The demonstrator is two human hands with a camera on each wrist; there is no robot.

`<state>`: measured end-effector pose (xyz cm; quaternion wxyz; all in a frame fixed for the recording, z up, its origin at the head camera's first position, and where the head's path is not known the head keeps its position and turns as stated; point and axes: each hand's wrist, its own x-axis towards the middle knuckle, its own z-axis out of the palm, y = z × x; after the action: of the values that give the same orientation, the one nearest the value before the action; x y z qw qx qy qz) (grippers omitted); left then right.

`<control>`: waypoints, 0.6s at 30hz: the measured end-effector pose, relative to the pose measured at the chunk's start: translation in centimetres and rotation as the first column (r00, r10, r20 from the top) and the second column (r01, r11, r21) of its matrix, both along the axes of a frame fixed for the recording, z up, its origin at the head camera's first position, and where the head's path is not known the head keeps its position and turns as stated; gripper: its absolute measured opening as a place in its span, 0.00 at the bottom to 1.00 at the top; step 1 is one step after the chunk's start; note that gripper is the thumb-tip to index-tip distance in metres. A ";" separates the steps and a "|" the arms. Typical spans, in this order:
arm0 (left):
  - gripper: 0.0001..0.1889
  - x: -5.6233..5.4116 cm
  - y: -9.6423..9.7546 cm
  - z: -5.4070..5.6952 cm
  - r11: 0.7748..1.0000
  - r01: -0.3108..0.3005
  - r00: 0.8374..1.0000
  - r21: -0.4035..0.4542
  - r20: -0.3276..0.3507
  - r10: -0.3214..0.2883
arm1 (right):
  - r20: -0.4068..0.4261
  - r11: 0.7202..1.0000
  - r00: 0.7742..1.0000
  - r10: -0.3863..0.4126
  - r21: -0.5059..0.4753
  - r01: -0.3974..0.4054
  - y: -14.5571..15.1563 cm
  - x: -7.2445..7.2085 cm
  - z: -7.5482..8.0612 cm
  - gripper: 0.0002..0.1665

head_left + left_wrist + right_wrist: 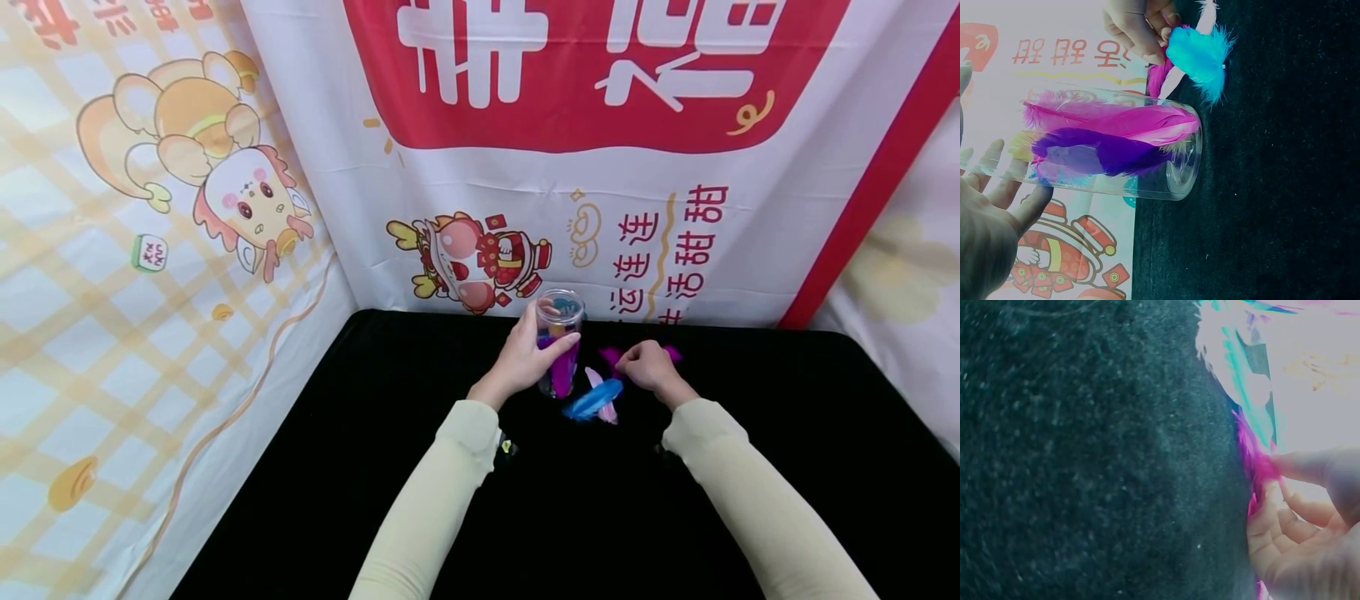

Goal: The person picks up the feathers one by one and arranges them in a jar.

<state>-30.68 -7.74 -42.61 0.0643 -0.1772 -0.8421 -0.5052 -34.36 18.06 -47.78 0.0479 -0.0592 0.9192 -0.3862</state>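
A clear jar (561, 310) stands upright on the black cloth, with purple, magenta and other coloured feathers (1104, 150) inside. My left hand (522, 354) grips the jar from its left side, thumb across the front. To the right of the jar, my right hand (651, 367) is low over the cloth. Its thumb and fingertips pinch a magenta feather (1263, 465). Between the jar and this hand, a blue feather (595, 400) lies across a pale pink feather (609, 414). Another bit of magenta feather (673, 353) shows just beyond the right hand.
Black cloth (585, 517) covers the table. Behind its far edge hangs a white and red printed curtain (480, 183). A yellow-checked printed sheet (150, 333) hangs along the left side, and pale fabric (900, 283) is at the right.
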 end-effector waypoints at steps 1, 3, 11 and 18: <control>0.45 0.0 0.0 0.0 1.000 0.001 1.000 0.000 0.000 -0.001 | -0.004 1.000 1.000 0.001 -0.002 -0.001 0.1 0.0 0.0 0.09; 0.45 0.0 0.0 0.0 1.000 0.003 1.000 0.003 -0.001 -0.003 | 0.000 1.000 1.000 0.003 -0.015 -0.003 0.2 -0.1 0.0 0.09; 0.45 -0.2 0.0 -0.1 1.000 0.000 1.000 -0.003 -0.001 0.000 | -0.004 0.995 0.999 -0.039 -0.094 0.039 0.6 -0.1 0.0 0.09; 0.45 -0.2 -0.1 -0.1 1.000 0.007 1.000 0.004 -0.001 -0.007 | -0.045 0.986 0.996 -0.073 -0.155 0.065 0.5 0.1 0.4 0.08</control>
<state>-30.86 -7.82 -42.75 0.0635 -0.1801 -0.8405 -0.5070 -34.30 18.56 -47.34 0.0064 -0.0407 0.8892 -0.4556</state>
